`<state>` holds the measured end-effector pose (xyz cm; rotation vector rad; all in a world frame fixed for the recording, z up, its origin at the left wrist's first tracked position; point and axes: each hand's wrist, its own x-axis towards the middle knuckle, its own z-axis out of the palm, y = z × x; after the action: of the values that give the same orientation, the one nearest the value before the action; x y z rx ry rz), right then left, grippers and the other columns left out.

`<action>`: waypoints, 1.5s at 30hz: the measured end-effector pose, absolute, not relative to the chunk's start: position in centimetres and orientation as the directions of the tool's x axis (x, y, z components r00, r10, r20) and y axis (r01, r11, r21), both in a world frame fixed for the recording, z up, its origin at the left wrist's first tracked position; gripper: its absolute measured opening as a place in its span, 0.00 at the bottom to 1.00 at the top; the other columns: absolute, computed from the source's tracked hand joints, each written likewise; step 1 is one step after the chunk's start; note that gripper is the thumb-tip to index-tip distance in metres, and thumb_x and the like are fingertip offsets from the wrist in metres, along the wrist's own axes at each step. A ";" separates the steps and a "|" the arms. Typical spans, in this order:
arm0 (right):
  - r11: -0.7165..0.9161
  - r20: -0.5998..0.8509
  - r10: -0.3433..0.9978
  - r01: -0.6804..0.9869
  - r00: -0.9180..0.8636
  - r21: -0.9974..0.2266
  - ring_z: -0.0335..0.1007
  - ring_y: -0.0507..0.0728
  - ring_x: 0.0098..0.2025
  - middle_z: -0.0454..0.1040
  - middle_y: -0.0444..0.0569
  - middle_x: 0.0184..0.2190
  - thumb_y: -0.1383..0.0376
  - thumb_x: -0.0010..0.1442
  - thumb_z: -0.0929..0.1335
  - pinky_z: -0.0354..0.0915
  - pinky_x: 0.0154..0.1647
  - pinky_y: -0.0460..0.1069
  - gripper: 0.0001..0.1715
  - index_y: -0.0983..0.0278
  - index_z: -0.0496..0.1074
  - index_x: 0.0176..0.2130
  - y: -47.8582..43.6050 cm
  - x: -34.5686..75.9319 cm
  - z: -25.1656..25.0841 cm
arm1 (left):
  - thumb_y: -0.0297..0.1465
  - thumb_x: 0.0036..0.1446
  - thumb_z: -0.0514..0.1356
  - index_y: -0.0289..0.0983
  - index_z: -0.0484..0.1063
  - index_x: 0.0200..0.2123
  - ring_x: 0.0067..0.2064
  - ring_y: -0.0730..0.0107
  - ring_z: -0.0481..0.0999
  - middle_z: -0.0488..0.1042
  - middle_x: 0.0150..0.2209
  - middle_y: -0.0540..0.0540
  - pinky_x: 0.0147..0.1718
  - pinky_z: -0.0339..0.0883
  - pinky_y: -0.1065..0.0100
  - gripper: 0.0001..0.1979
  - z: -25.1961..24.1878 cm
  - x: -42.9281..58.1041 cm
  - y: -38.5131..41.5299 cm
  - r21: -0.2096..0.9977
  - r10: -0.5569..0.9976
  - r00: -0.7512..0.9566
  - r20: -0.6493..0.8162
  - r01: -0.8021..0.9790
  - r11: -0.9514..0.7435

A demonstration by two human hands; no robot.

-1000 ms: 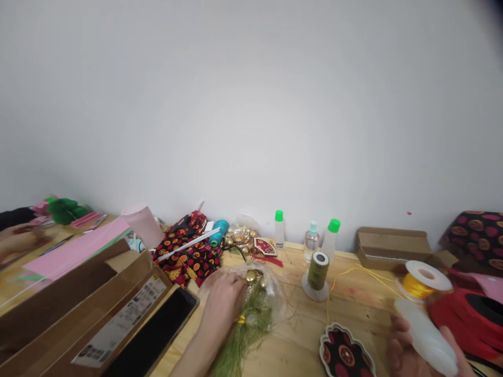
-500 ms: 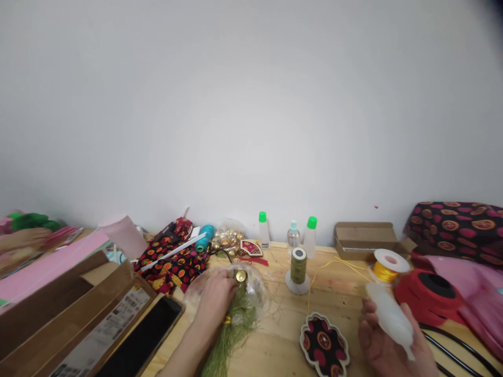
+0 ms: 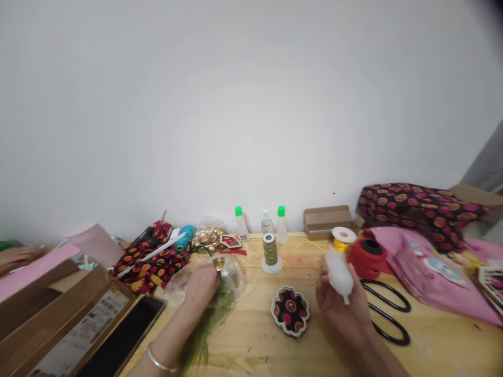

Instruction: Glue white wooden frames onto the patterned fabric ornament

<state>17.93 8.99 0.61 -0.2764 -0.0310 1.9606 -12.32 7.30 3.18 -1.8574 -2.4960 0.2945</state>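
My left hand (image 3: 202, 283) reaches into the clear plastic bag (image 3: 236, 272), its fingers bent at a gold round piece (image 3: 219, 263); the fingertips are partly hidden. Green tassel threads (image 3: 204, 327) trail from there toward the table's front. My right hand (image 3: 341, 309), palm up, holds a translucent white bottle (image 3: 339, 275) with its narrow tip pointing down. Between the hands lies a flower-shaped piece (image 3: 291, 311) with dark patterned fabric and a pale rim. Behind it stands an olive thread spool (image 3: 270, 249).
Along the wall are green-capped bottles (image 3: 282, 225) and a small open box (image 3: 328, 221). Black-handled scissors (image 3: 389, 314) lie right, beside red material (image 3: 367, 257) and a pink bag (image 3: 428, 267). Cardboard boxes (image 3: 84, 309) and a phone (image 3: 121, 337) are left. Another person's hand (image 3: 19, 257) is far left.
The view has swung right, so the table's contents appear further left. More of the scissors and pink bag shows. The bottle stays in my right hand, and my left hand remains at the gold piece.
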 end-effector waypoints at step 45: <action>0.008 0.029 0.999 -0.618 -0.024 -0.786 0.72 0.53 0.27 0.76 0.45 0.25 0.64 0.43 0.75 0.69 0.27 0.45 0.16 0.68 0.70 0.31 8.7 16.0 3.0 | 0.43 0.43 0.62 0.34 0.77 0.36 0.28 0.71 0.73 0.78 0.28 0.46 0.30 0.69 0.70 0.21 4.6 -4.3 4.8 0.971 0.985 -0.152 0.081 0.237 -0.043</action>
<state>16.01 8.67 2.96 -0.6774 -0.7369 1.4619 -4.30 4.83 4.57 -2.2417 -2.4502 -2.0858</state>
